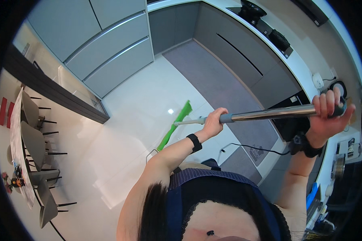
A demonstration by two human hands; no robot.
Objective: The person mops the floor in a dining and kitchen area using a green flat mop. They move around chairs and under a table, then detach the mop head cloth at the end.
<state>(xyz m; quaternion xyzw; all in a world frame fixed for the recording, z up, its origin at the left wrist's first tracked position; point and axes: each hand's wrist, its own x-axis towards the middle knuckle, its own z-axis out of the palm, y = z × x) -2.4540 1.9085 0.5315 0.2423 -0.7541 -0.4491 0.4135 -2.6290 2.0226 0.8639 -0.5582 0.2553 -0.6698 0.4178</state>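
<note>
A mop with a long metal pole (271, 114) runs from the right side down to the left, ending in a green head (175, 125) at the glossy white floor (120, 120). Around the pole's lower part, by its grey collar, my left hand (213, 122) is closed. My right hand (328, 113) grips the upper end, by a dark knob, with its thumb extended. Both wrists wear black bands. A wire-like frame shows at the green head's lower end, partly hidden by my left arm.
Grey floor mats (223, 87) lie along the grey lower cabinets (229, 51). A black cable (262, 148) crosses a mat. Tall cabinets (117, 60) stand ahead, a dark door frame (57, 87) at left, and chairs (33, 144) by a table (16, 126) beyond it.
</note>
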